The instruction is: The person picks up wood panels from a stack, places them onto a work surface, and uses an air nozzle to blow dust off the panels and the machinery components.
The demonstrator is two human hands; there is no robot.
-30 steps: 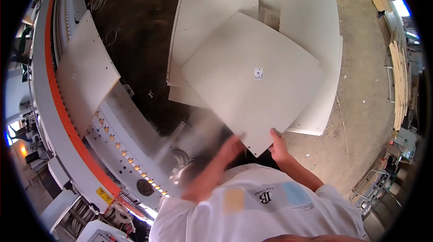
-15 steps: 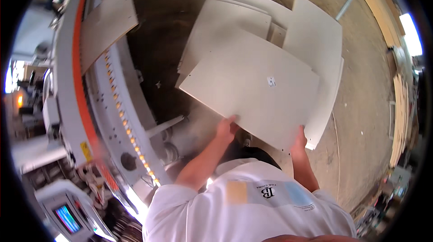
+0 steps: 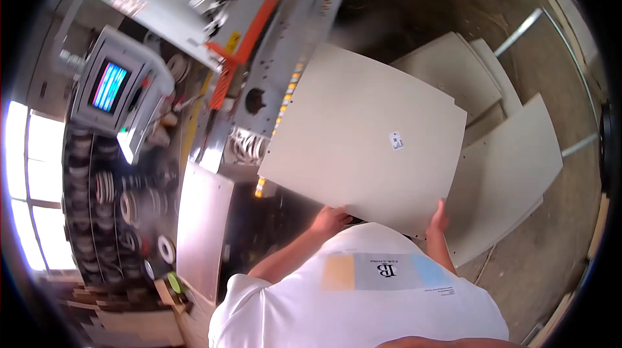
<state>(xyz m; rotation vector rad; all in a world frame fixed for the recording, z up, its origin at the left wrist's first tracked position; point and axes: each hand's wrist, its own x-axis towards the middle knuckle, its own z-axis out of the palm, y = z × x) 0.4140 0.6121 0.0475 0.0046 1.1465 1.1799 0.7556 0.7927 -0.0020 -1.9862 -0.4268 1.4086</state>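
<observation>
A large pale grey panel [image 3: 356, 134] with a small white label and a notched corner is held flat in front of my body. My left hand [image 3: 332, 220] grips its near edge, with the fingers partly hidden by the board. At the near right corner, my right hand [image 3: 438, 217] is closed on the side edge, thumb on top. Small dark holes dot the panel's edges. Its left part overlaps the machine's row of yellow rollers [image 3: 288, 98]; whether it touches them I cannot tell.
Further panels lie stacked at the right [image 3: 512, 166] and far right [image 3: 450, 72]. The long machine has an orange strip [image 3: 269, 11] and a control screen [image 3: 110, 87]. Rolls of edging tape fill a rack [image 3: 139, 205] at the left. A pale board [image 3: 204, 225] stands nearby.
My view and body have turned left toward the machine. The held panel has come away from the stacked panels to the roller side, still in both hands.
</observation>
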